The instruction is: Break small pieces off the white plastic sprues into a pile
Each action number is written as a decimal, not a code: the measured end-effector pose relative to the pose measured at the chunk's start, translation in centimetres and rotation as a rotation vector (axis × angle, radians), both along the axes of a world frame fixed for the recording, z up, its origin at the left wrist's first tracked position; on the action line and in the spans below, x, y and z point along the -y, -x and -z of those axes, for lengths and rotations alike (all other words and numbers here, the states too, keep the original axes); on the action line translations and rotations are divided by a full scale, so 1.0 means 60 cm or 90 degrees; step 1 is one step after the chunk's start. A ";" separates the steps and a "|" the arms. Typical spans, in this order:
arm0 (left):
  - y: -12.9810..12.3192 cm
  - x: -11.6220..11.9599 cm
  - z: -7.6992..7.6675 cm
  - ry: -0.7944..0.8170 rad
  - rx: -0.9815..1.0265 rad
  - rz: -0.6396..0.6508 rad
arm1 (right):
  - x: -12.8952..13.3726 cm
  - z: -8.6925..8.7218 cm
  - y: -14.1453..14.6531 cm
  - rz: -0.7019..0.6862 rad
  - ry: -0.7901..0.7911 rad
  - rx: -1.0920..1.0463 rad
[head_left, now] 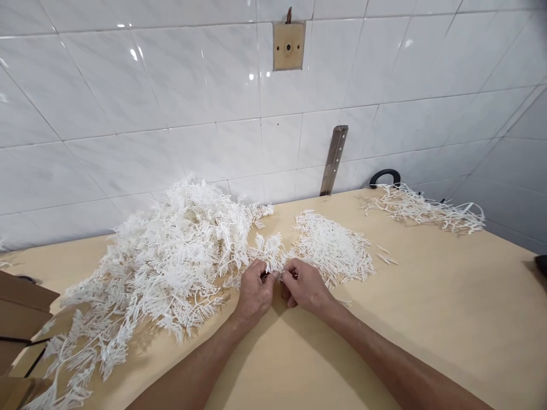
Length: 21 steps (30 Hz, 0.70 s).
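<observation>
Across the pale tan tabletop (427,296), set against a marbled white tile wall (192,74), lies a large heap of white feathery sprigs (179,256), left of centre. A square wall plate (289,46) and a leaning metal strip (334,159) stand beyond. Bare thin stems (427,208) lie far right, beside a black curved handle (385,176); a cardboard box (25,319) occupies the near left. Between heap and smaller pile (333,245), my left hand (257,290) and right hand (301,282) each have a closed grip pinching one white sprig (271,250).
</observation>
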<state>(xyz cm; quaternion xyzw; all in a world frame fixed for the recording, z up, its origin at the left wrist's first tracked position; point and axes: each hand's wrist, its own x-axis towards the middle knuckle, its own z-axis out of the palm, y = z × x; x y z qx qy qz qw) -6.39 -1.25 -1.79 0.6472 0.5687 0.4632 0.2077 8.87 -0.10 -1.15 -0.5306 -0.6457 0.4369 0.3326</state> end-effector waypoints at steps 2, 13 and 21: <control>-0.002 -0.001 0.005 -0.009 0.012 -0.006 | 0.001 0.002 0.003 -0.003 0.055 -0.024; -0.005 0.008 0.001 -0.040 -0.003 -0.010 | 0.006 0.000 0.009 0.039 0.029 0.023; 0.007 0.006 -0.002 -0.023 0.055 -0.019 | -0.012 0.001 -0.011 0.042 0.121 -0.089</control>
